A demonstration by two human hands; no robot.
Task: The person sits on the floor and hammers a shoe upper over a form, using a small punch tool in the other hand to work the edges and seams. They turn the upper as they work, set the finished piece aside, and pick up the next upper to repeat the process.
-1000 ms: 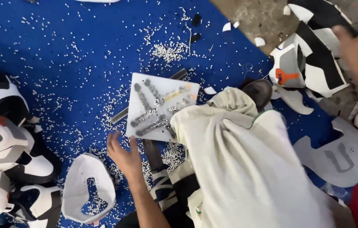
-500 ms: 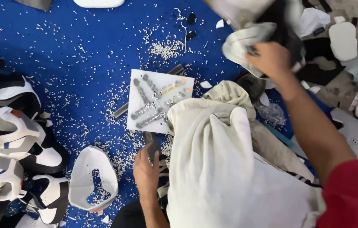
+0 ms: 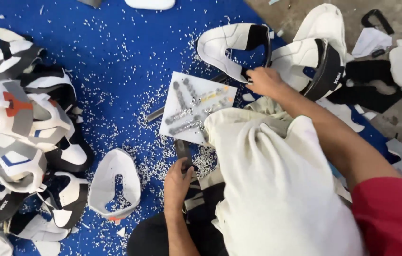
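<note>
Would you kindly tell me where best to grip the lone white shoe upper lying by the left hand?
Probably the shoe upper by its near rim, from the right: it lies flat and open, apart from the pile, beside the left hand.

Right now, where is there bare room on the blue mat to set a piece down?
The widest free patch of the blue mat lies between the pile of shoe uppers and the white board, with only white crumbs. It is crowded around the right hand.

A blue floor mat (image 3: 115,57) covers most of the ground, strewn with small white punch scraps (image 3: 130,118). Beyond the mat's upper right edge lies bare grey-brown concrete floor (image 3: 296,12), evenly lit.
</note>
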